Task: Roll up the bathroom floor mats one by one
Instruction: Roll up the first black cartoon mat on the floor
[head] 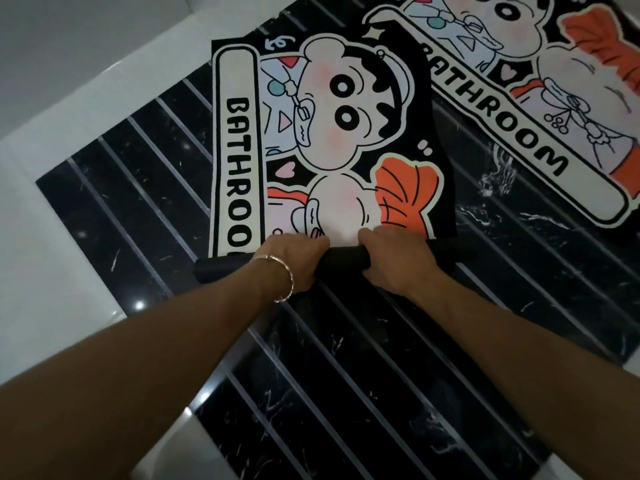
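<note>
Your left hand (294, 261), right hand (398, 261) clasp black roll (346, 258) of near mat (346, 133); looks soft, light, so grip mid-roll, keep tight.

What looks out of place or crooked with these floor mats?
Nothing spilled or damaged. The near mat, its rolled end gripped by the left hand and right hand, lies at an angle to the far mat, and its far corner seems to overlap that mat's edge.
</note>
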A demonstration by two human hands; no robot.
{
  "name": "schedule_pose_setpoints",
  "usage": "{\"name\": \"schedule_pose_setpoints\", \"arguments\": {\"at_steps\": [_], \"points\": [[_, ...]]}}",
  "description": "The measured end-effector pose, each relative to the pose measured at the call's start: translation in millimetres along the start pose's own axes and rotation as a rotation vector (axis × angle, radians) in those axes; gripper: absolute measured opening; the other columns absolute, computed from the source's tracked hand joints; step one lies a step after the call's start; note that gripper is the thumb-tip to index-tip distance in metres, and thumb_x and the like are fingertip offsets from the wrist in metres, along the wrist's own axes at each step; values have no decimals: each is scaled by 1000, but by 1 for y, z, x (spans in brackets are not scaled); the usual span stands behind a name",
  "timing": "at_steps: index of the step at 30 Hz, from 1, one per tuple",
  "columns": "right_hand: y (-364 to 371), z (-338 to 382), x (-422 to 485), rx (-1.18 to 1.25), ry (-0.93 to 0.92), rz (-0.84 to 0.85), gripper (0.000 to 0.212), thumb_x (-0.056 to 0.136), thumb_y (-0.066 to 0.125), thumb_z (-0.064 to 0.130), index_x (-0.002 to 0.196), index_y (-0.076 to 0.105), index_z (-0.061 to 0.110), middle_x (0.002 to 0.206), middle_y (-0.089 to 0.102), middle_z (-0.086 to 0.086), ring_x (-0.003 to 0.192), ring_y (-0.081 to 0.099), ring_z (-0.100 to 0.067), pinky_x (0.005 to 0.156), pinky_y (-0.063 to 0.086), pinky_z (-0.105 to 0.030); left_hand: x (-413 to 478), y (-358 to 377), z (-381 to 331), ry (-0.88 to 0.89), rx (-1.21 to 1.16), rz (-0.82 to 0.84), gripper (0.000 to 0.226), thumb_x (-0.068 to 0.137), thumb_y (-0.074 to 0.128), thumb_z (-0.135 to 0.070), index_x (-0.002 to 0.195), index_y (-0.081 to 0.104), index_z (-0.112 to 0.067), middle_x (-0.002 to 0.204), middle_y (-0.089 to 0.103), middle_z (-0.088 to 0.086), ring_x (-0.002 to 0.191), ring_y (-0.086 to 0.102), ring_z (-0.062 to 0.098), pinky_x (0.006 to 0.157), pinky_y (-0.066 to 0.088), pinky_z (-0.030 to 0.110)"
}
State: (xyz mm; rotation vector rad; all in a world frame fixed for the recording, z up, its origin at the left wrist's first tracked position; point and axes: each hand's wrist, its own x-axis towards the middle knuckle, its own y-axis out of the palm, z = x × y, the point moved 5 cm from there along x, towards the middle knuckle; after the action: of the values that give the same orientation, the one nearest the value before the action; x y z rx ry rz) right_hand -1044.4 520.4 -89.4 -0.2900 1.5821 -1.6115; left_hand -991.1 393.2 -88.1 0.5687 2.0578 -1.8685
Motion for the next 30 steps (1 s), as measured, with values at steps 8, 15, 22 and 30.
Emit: {"name": "schedule_pose_setpoints", "arguments": {"at_steps": [8, 15, 22, 30], "points": [[3, -7, 2, 60, -12, 101, 22, 86, 59, 35, 95, 49, 18, 82, 50, 1, 73, 47, -16, 63, 32, -27, -6, -4, -7, 59, 98, -144, 44, 89, 57, -28, 126, 35, -19, 109, 55, 2, 93, 59, 22, 64, 38, 31], [5, -1, -10, -11, 7, -79, 25, 81, 62, 27, 99, 48, 17, 96, 53, -2, 94, 51, -21, 81, 36, -34, 8, -10, -4, 99, 6, 121, 30, 86, 60, -25, 114, 50, -23, 92, 60, 0, 80, 53, 16, 68, 41, 29], [6, -8, -4, 28, 14, 70, 17, 83, 61, 29, 95, 54, 19, 81, 49, 4, 73, 48, -16, 66, 33, -28, 4, -9, -9, 117, -46, 116, 39, 81, 65, -28, 115, 47, -21, 97, 57, 0, 92, 59, 21, 67, 42, 30], [7, -3, -9, 12, 25, 62, 20, 82, 62, 23, 95, 47, 19, 98, 58, -3, 81, 49, -18, 71, 34, -29, -1, 9, -8, 37, -36, 80, 38, 84, 62, -24, 117, 43, -17, 104, 59, 5, 93, 60, 25, 72, 47, 34]]}}
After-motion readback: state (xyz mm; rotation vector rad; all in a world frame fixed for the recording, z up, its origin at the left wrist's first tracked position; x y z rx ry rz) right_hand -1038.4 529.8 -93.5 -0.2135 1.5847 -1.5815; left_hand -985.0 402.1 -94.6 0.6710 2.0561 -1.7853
